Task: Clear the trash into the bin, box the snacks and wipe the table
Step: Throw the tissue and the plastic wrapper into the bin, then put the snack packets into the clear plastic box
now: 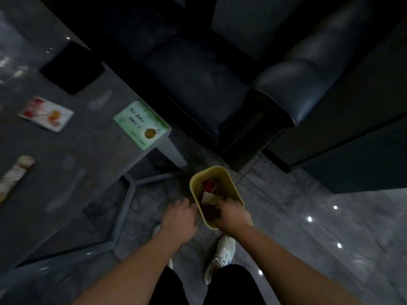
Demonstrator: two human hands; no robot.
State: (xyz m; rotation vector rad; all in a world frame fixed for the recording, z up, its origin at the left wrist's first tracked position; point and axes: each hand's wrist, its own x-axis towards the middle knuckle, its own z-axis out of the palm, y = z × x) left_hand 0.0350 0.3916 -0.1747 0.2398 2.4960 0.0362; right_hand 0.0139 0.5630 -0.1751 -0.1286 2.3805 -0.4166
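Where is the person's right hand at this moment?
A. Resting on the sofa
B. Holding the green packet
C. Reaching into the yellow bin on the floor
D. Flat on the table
C: the right hand is down inside the open top of the yellow bin, among the trash, while the left hand is just beside the bin's outer wall.

Dim light is leaving the sofa (pixel 198 73) nearly black, ceiling lamps are glaring as white spots on the glossy floor (pixel 319 227), and wide-angle distortion is bending the blurred edges.
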